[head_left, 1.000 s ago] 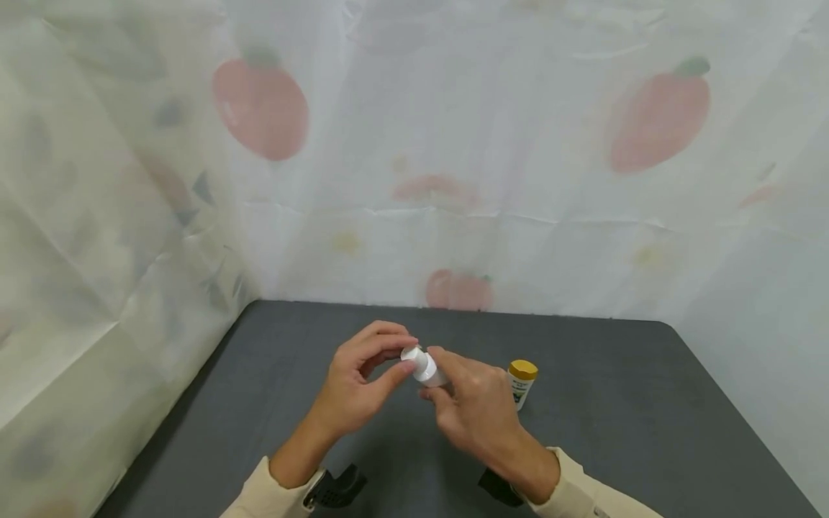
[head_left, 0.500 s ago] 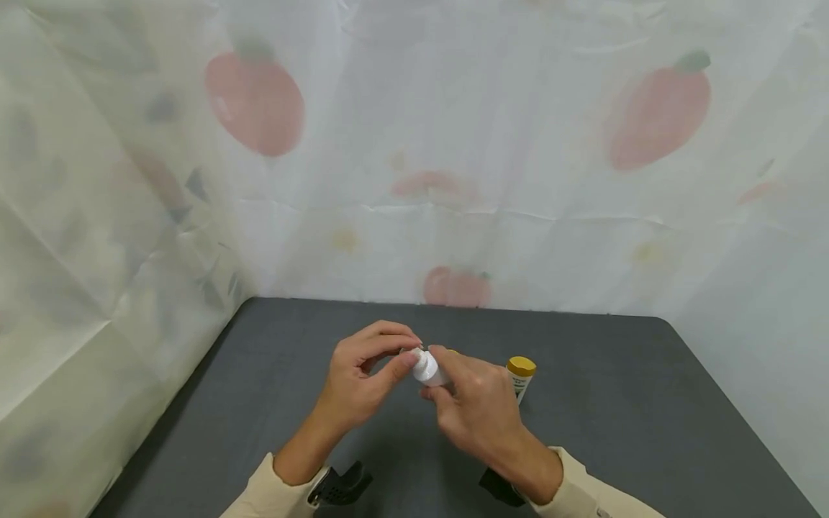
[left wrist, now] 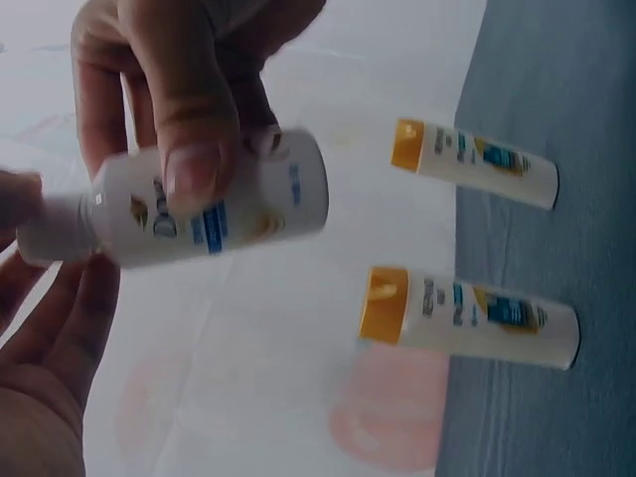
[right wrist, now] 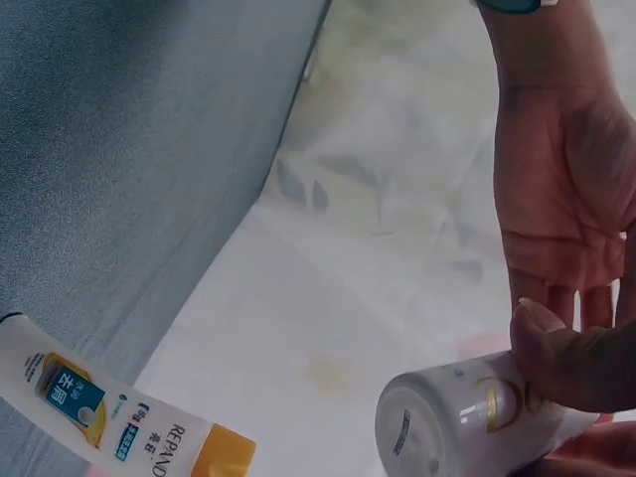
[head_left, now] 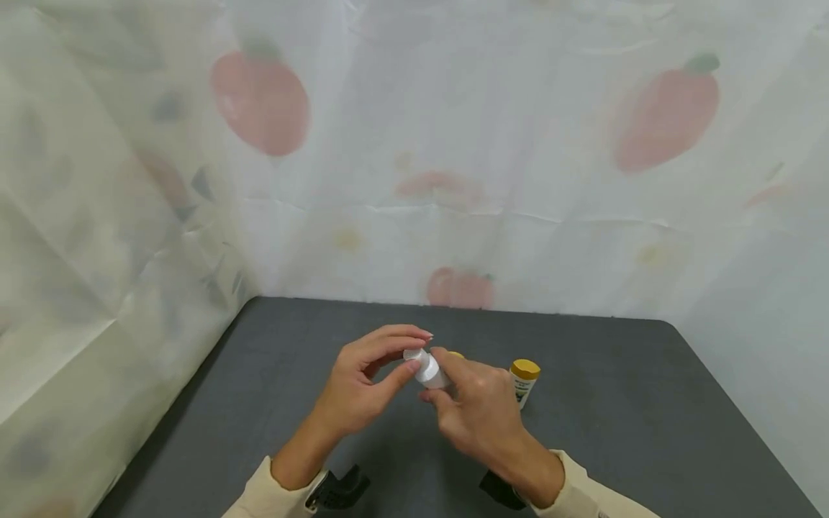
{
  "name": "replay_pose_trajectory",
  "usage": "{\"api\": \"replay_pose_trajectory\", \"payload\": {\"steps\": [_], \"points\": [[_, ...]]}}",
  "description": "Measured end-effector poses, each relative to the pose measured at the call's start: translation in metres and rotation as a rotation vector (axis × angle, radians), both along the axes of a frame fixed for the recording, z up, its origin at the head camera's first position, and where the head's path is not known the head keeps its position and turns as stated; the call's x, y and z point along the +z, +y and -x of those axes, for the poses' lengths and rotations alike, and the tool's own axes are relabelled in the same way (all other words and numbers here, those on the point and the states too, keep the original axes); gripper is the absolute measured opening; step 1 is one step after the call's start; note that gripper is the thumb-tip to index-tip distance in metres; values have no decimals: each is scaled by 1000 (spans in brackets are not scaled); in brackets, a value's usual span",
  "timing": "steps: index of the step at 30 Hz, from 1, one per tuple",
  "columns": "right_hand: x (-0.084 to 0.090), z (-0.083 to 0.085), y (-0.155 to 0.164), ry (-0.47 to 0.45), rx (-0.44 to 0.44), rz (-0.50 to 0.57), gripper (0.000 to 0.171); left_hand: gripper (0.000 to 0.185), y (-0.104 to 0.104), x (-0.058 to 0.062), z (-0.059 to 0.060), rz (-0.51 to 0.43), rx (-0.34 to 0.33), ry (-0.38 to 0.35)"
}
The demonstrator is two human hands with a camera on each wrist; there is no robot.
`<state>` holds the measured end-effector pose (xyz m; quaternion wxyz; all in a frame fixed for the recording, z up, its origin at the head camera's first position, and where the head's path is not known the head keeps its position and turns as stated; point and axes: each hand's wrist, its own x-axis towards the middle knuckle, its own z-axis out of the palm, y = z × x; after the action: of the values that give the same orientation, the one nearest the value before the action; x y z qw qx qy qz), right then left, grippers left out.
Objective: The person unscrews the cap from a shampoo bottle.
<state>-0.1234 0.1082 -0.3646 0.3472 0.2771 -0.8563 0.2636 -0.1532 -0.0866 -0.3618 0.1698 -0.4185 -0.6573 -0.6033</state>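
Left hand (head_left: 359,385) raised over the middle of the dark counter (head_left: 648,432), fingers (head_left: 404,337) and thumb pinching the white cap (head_left: 414,355) end of a small white bottle (head_left: 427,368). In the left wrist view the cap (left wrist: 55,227) sits between those fingertips, rest of the palm loose.

Right hand (head_left: 479,414) just beside it, touching the same bottle: thumb and fingers wrapped round the bottle body, holding it tilted, cap end pointing up-left, clear of the counter. Left wrist view shows the bottle (left wrist: 214,211) on its side with a blue and gold label, right thumb (left wrist: 189,129) pressed across it. Right wrist view shows the bottle's flat base (right wrist: 422,437) toward the camera.

Right of the hands, two white tubes with yellow caps stand upright on the counter toward its back edge, near each other: the first tube (head_left: 455,355) mostly hidden behind the right hand, the second tube (head_left: 522,381) in plain sight further right. Both show in the left wrist view (left wrist: 467,318) (left wrist: 475,162).
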Motion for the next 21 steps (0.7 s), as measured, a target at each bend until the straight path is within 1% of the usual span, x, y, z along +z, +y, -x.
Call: {"api": "replay_pose_trajectory", "payload": {"steps": [2,5,7,9,12,14,16,19,21], "points": [[-1,0,0,2,12,3,52,28,2,-1,0,-20,8,8],[-2,1,1,7,22,3,50,27,4,-2,-1,-41,51,23],[-2,1,1,14,28,3,48,29,3,-3,-2,-38,68,8],[-2,1,0,19,36,7,48,32,1,-3,-3,-26,50,-10],[-2,2,0,13,50,20,48,37,-3,-4,-5,-16,-6,-33],[-1,2,-1,5,58,29,47,38,-5,-4,-5,-18,-26,-32],[0,2,-1,1,57,30,48,37,-7,-5,-4,-27,-11,-30],[0,0,-2,6,46,20,49,36,-6,-4,-3,-42,43,-27],[-1,-2,-2,12,32,3,51,37,-4,-4,-3,-55,59,-19]]}}
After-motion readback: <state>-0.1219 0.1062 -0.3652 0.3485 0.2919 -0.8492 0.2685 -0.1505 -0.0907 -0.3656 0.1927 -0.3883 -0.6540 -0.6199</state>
